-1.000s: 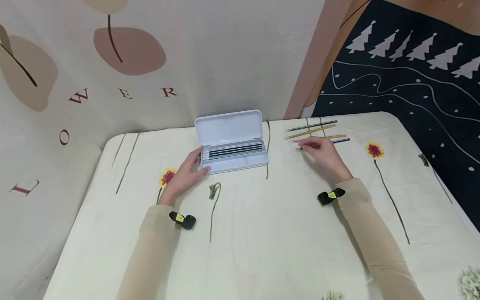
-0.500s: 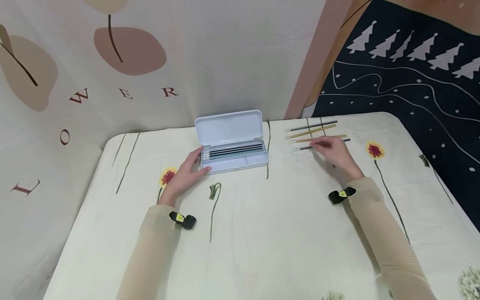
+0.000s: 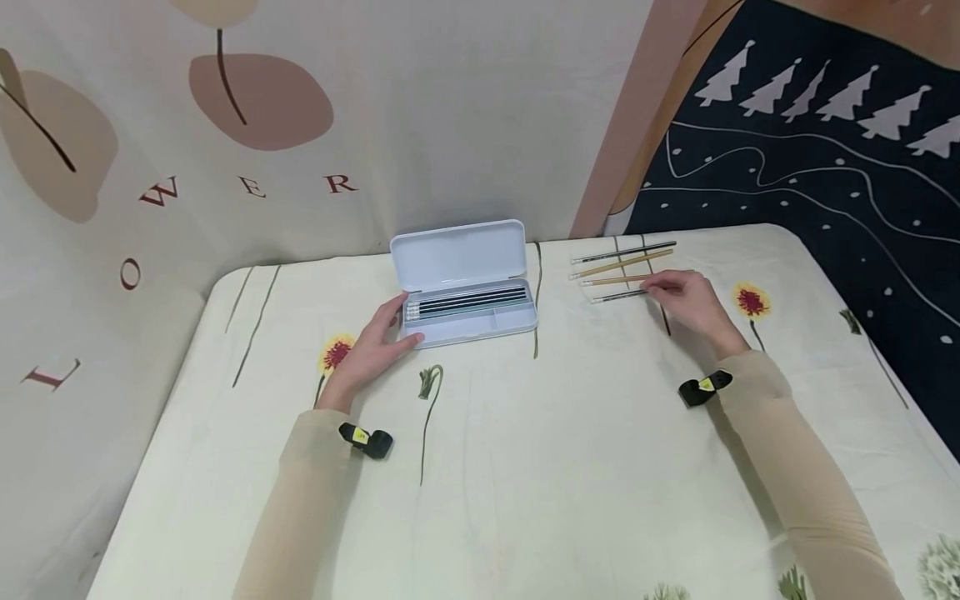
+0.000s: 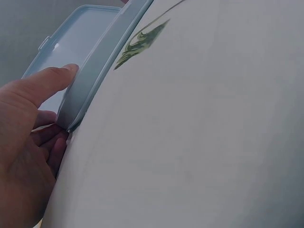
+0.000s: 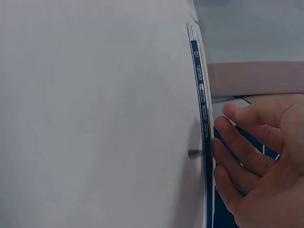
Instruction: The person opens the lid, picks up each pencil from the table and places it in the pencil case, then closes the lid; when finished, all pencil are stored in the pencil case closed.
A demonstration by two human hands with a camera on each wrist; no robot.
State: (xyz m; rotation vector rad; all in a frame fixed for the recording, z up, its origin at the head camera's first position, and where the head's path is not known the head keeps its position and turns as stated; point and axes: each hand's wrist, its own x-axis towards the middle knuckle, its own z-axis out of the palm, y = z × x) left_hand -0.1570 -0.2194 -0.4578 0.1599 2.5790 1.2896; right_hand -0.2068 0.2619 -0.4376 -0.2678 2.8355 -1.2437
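A pale blue pencil case [image 3: 471, 332] lies with its lid raised, holding several dark pencils [image 3: 468, 302] in its rear compartment. At its left end my left hand [image 3: 369, 354] grips the corner, thumb on the front rim and fingers at the side, as the left wrist view also shows. To the right, a dark pencil [image 3: 618, 296] lies on the cloth. My right hand [image 3: 690, 307] hovers at its far part and hides its right end. In the right wrist view, the loosely bent fingers [image 5: 237, 161] are beside the dark pencil [image 5: 202, 95], with nothing pinched.
Two tan pencils [image 3: 622, 264] and another dark pencil [image 3: 626, 252] lie behind the right hand, nearly side by side. A flower-printed white cloth [image 3: 525, 467] covers the table. Printed fabric [image 3: 480, 108] hangs along the table's back edge, with dark tree-patterned fabric [image 3: 825, 167] at right.
My right hand has slid to the right along the nearest dark pencil, uncovering more of its left part. The pencils, the case and my left hand have stayed in place.
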